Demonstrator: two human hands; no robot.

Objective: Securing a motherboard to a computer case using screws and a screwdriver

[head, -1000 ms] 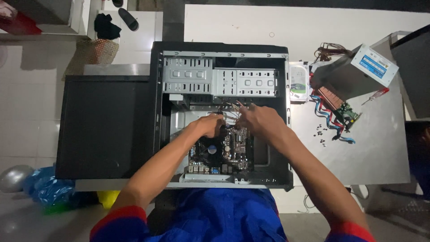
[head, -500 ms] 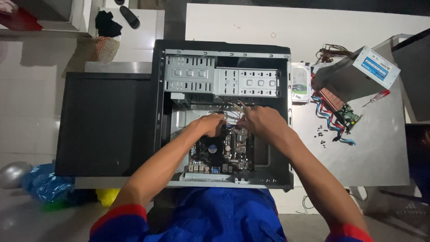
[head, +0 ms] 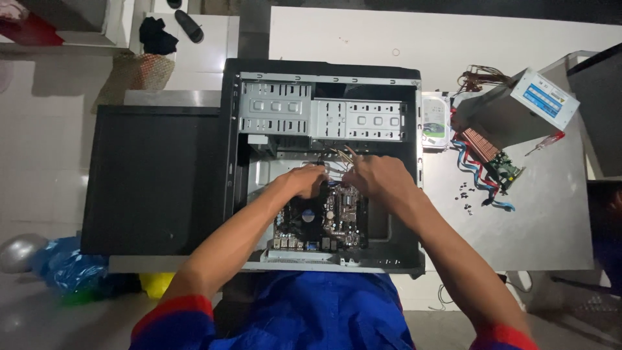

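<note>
An open computer case lies on its side on the table, with a motherboard mounted in its lower half. My left hand and my right hand meet just above the board's upper edge. Both pinch at a small bundle of thin cables there. The fingertips hide the connectors. Metal drive bays fill the case's upper half.
The black side panel lies left of the case. Right of it sit a hard drive, a power supply, an expansion card with blue cables, loose screws and a screwdriver. Blue bags lie on the floor.
Both hands have stayed at the same spot over the cables, with only slight finger shifts. Nothing else has moved.
</note>
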